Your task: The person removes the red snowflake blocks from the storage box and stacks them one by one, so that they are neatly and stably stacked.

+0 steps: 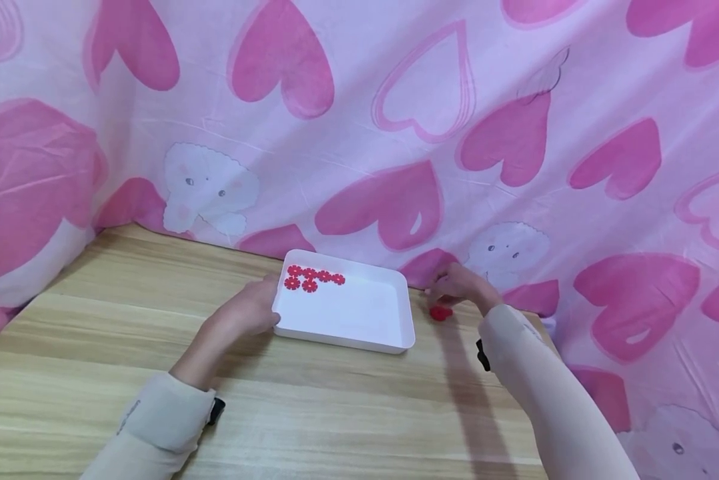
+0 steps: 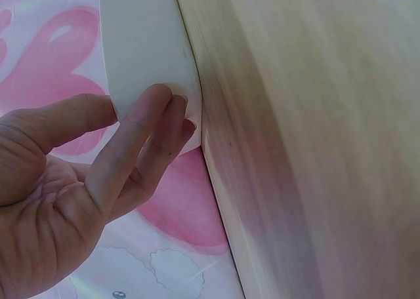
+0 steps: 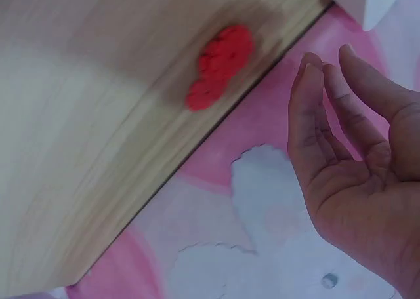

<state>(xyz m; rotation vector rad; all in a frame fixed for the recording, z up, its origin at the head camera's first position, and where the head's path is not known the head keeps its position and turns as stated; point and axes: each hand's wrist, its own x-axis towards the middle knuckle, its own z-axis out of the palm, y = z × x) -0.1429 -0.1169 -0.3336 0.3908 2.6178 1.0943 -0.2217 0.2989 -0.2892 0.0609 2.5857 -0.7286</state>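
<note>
Two hands — left hand (image 1: 253, 305) grips white tray (image 1: 355, 313), right hand (image 1: 460, 285) gapes slightly.

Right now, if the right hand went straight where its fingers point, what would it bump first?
Probably the white tray: the right hand seems to point toward it. The hand's height is unclear, so it might pass above.

It's six red discs (image 1: 309, 274), one white tray (image 1: 359, 313), one uncountable red clump (image 1: 439, 313), one left hand (image 1: 253, 307), one right hand (image 1: 460, 285), one table (image 1: 335, 407)
</note>
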